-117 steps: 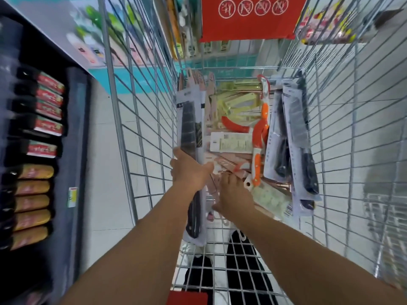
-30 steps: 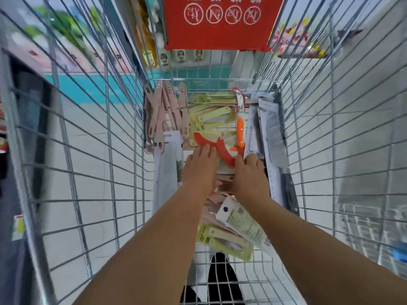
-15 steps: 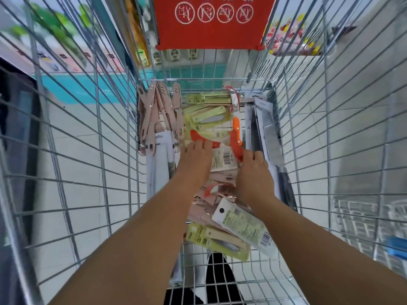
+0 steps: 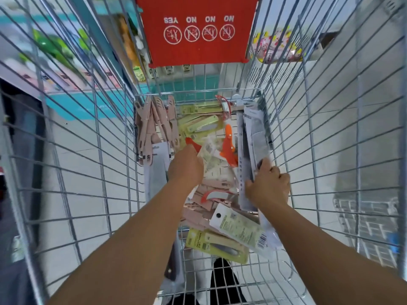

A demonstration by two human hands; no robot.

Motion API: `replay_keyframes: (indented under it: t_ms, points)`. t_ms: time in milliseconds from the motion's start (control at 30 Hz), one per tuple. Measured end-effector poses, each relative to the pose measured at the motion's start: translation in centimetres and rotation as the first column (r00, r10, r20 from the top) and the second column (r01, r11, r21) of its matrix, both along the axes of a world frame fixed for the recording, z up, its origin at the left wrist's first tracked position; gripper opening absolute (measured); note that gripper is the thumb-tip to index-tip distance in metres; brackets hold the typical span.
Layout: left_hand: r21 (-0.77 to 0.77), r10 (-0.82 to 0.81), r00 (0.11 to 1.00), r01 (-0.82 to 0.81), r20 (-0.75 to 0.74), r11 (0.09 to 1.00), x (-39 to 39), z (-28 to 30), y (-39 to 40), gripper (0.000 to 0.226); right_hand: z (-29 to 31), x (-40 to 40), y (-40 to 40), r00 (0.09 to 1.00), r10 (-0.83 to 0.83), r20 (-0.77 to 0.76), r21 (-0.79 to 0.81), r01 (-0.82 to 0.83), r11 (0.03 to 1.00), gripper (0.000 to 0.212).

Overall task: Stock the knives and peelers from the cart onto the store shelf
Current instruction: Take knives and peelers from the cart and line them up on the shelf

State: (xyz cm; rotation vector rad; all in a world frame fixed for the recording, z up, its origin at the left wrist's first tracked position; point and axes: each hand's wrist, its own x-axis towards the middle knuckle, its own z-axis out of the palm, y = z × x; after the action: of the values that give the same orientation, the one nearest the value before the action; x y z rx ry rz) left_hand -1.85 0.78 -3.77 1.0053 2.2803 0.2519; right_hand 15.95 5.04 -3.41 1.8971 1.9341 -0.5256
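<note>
Both arms reach down into the wire cart (image 4: 92, 164), whose mesh walls close in along the left and right of the frame. The hands are apart, with a heap of packaged goods between them at centre.

The left hand (image 4: 186, 167) sits at mid-frame with fingers curled down into the heap, its tips at a red-handled item (image 4: 193, 146) and a pale printed card (image 4: 212, 159); whether it actually grips either cannot be told, as the fingertips are hidden. The right hand (image 4: 267, 187) is right of centre, fingers and thumb curled round the lower end of the grey-carded knife packs (image 4: 253, 137), which stand on edge against the right wall of the cart.

Pink knives (image 4: 152, 128) stand bunched against the left wall in the upper middle. Yellow-carded knives (image 4: 199, 126) lie beside them toward the far end. An orange-handled tool (image 4: 229, 146) lies between the yellow cards and the grey packs. Nearer the bottom of the frame, a white carded pack (image 4: 240, 227) overlaps another yellow knife card (image 4: 217, 245).

Bare wire floor shows in the lower part of the frame, below that yellow card. A red sign (image 4: 198, 29) hangs on the far end at top centre.
</note>
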Motion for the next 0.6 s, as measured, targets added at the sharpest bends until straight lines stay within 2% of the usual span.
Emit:
replay_keyframes:
  t_ms: [133, 233, 333, 433, 600]
  points:
    - [0.094, 0.095, 0.995, -0.094, -0.007, 0.991, 0.6, 0.5, -0.8, 0.01, 0.6, -0.4, -0.2, 0.996, -0.051, -0.075, -0.005, 0.051, 0.999, 0.063]
    - [0.152, 0.03, 0.995, -0.015, -0.097, 0.988, 0.5, 1.6, 0.8, 0.005, 0.8, -0.6, -0.2, 0.987, -0.084, -0.138, -0.017, 0.082, 0.996, 0.063]
    - [0.231, -0.035, 0.981, 0.079, -0.189, 0.97, -0.1, 2.6, 3.4, 0.026, 0.7, -0.6, -0.1, 0.973, -0.117, -0.201, -0.002, 0.119, 0.993, 0.064]
    - [0.203, -0.103, 0.948, 0.169, -0.302, 0.964, -0.7, 2.9, 6.0, 0.04, 0.4, -0.8, 0.3, 0.958, -0.143, -0.248, 0.014, 0.151, 0.988, 0.065]
    - [0.067, -0.221, 0.874, 0.276, -0.432, 0.959, -1.5, 1.3, 9.1, 0.047, -0.7, -0.9, 2.2, 0.94, -0.169, -0.295, 0.046, 0.191, 0.981, 0.058]
